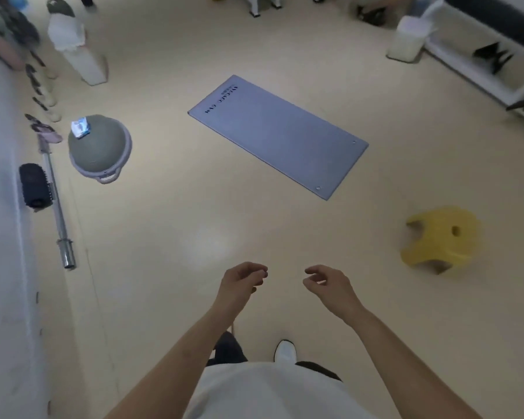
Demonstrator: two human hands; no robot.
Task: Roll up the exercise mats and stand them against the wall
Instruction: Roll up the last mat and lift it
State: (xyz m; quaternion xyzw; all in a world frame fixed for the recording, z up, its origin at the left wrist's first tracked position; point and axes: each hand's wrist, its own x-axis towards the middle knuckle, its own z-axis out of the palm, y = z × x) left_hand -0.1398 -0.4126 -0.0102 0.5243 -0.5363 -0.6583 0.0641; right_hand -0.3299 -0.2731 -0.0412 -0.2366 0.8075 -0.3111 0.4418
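Note:
A grey exercise mat [277,136] lies flat and unrolled on the beige floor ahead of me, set at a slant, with dark lettering at its far left end. My left hand [242,281] and my right hand [330,284] hang in front of my body, well short of the mat. Both have loosely curled fingers and hold nothing. The white wall [0,237] runs along the left side.
By the wall lie a metal bar [58,213], a black foam roller [34,186] and a green balance dome [99,148]. A yellow stool [440,238] stands at the right. A white bin [407,37] and a bench frame [496,55] are at the far right.

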